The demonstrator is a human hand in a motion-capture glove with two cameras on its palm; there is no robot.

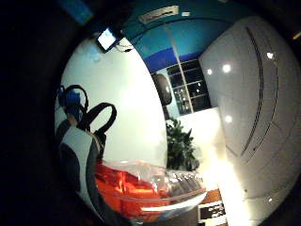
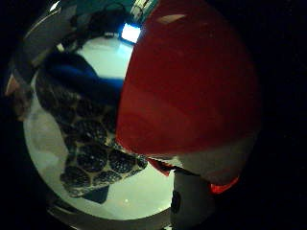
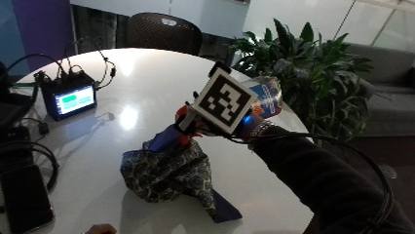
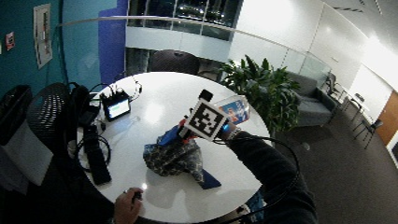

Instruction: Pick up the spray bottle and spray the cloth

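Note:
My gloved right hand (image 3: 242, 125) grips the spray bottle (image 3: 266, 98), whose body carries a blue, white and red label. The bottle is lifted off the white round table (image 3: 149, 83) and tipped, its red spray head (image 3: 182, 115) aimed down toward the cloth. The cloth (image 3: 165, 170) is dark and patterned with blue parts, and lies bunched on the table just below the head. In the thumb side palm view the red head (image 2: 192, 81) looms close, with the cloth (image 2: 86, 143) beneath it. The little finger side palm view shows the bottle's clear and orange body (image 1: 141, 183).
A small device with a lit screen (image 3: 68, 100) and cables stands at the table's left. A dark phone (image 3: 26, 200) lies near the front left edge. A chair (image 3: 162, 31) and a leafy plant (image 3: 305, 63) stand beyond the table. A bare hand (image 4: 127, 207) rests at the front edge.

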